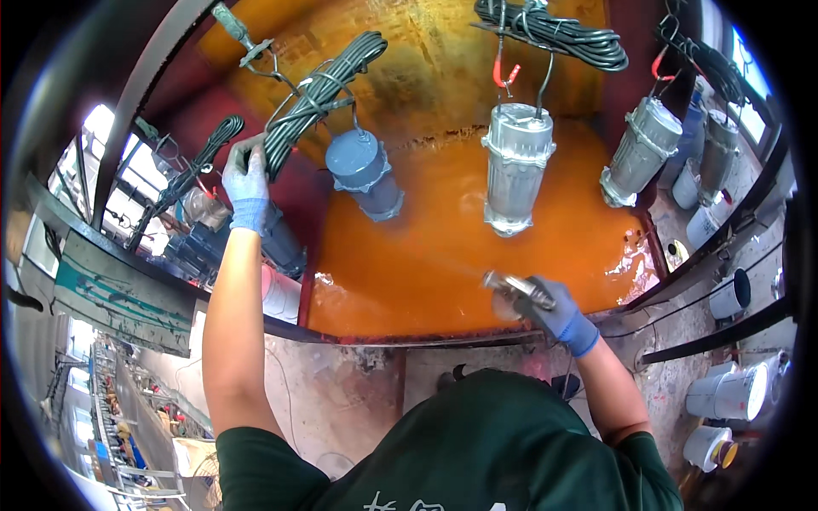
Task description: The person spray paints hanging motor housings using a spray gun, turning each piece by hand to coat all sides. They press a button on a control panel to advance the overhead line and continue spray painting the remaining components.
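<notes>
My left hand, in a grey-white and blue glove, is closed on the lower end of a coiled black cable. The coil hangs from a hook together with a blue-grey motor-like cylinder, which has a flanged cap. In my right hand, also gloved, is a metal spray gun. Its nozzle points up and left toward the blue-grey cylinder, and a faint mist shows before it. To the right of that cylinder hangs a bare silver cylinder, apart from both hands.
An orange-coated booth basin lies under the hanging cylinders. Another silver cylinder hangs at the right, from a red hook. More blue-grey cylinders hang at the left. White buckets stand on the floor at the right.
</notes>
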Tool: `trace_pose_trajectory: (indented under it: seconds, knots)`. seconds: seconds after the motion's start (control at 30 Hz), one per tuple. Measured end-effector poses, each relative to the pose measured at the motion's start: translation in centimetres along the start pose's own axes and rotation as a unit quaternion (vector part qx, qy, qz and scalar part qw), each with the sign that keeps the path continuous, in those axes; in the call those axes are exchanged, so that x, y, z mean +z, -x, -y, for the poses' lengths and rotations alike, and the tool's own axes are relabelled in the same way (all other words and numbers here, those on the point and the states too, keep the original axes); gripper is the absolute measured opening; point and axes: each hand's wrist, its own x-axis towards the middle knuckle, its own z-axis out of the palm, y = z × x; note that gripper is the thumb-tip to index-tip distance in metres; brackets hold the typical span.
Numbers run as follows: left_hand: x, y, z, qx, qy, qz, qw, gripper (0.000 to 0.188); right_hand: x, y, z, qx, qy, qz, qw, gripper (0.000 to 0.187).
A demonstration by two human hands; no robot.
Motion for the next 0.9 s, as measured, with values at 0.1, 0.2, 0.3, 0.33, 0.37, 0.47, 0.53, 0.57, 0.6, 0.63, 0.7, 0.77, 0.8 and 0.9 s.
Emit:
trace_pose_trajectory:
  seconds: [0.1,0.2,0.3,0.33,0.37,0.47,0.53,0.57,0.6,0.63,0.7,0.77,0.8,0.9]
  knots:
    - [-0.5,0.1,1.5,-0.038,0.034,0.002,0.999,0.022,0.4,0.4,-1.5,-0.085,0.137,0.023,0.987,0.020]
    - [-1.2,0.0,3.7,-0.032,0.035,-0.001,0.999,0.024,0.1,2.1,-3.3,0.013,0.074,-0.003,0.997,0.025]
    - [-1.2,0.2,5.2,-0.014,0.035,-0.034,0.999,0.027,-1.0,4.7,-8.7,0.092,0.080,-0.077,0.990,0.032]
    - [-2.0,0.0,5.7,0.062,-0.038,-0.028,0.997,0.031,-1.5,5.7,-9.9,0.110,0.072,-0.110,0.985,0.033]
    - [-1.0,0.0,4.3,0.103,-0.160,-0.028,0.981,0.036,-1.9,7.3,-11.4,0.139,0.064,-0.153,0.976,0.034]
    - [3.0,1.7,-2.1,0.253,-0.269,-0.070,0.927,0.043,-3.1,9.7,-16.0,0.170,0.040,-0.277,0.945,0.029]
    - [5.7,2.6,-5.6,0.330,-0.227,-0.052,0.915,0.046,-4.0,10.6,-15.5,0.243,0.015,-0.352,0.904,0.024]
    - [7.6,2.4,-7.1,0.355,-0.207,-0.031,0.911,0.048,-4.2,11.0,-15.3,0.210,-0.020,-0.404,0.890,0.023]
    - [9.3,2.2,-9.6,0.370,-0.172,0.002,0.913,0.049,-4.6,11.2,-14.8,0.205,-0.048,-0.410,0.887,0.022]
    - [11.4,2.1,-12.4,0.381,-0.134,0.034,0.914,0.049,-4.8,11.6,-14.1,0.200,-0.073,-0.418,0.883,0.021]
    - [16.0,1.4,-17.2,0.419,-0.100,0.061,0.900,0.050,-4.2,12.4,-12.6,0.120,-0.157,-0.374,0.906,0.022]
    - [19.6,-0.1,-22.6,0.466,-0.067,0.077,0.879,0.054,-4.1,12.6,-11.2,0.022,-0.213,-0.241,0.947,0.024]
    - [21.7,-1.4,-24.8,0.513,-0.036,0.078,0.854,0.054,-4.4,12.7,-10.0,0.044,-0.137,-0.219,0.965,0.024]
    - [27.3,-4.3,-30.9,0.584,-0.047,0.029,0.810,0.049,-4.6,12.4,-10.9,0.049,-0.116,-0.287,0.949,0.024]
